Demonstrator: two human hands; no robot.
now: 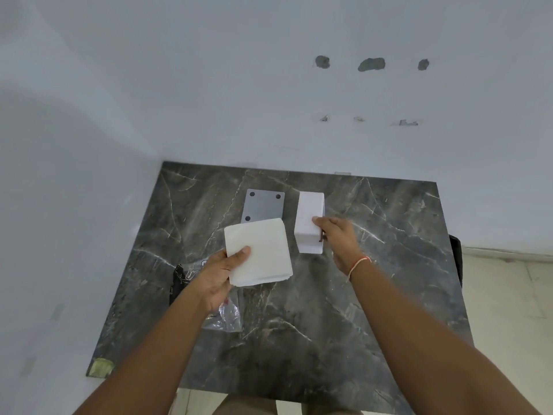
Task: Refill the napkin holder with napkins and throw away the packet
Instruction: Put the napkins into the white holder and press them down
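My left hand (223,272) grips a thick stack of white napkins (258,253) by its near left corner, thumb on top, held just above the dark marble table (299,310). To its right stands the white napkin holder (308,217), and my right hand (335,238) grips its near right side. A grey plate with round holes (263,206), which looks like the holder's lid, lies flat behind the napkin stack, partly hidden by it. The clear plastic packet (226,314) lies crumpled on the table under my left wrist.
The table stands in a corner against white walls at the back and left. A dark object (178,283) sits at the table's left edge and another (456,259) beyond its right edge. Tiled floor lies to the right.
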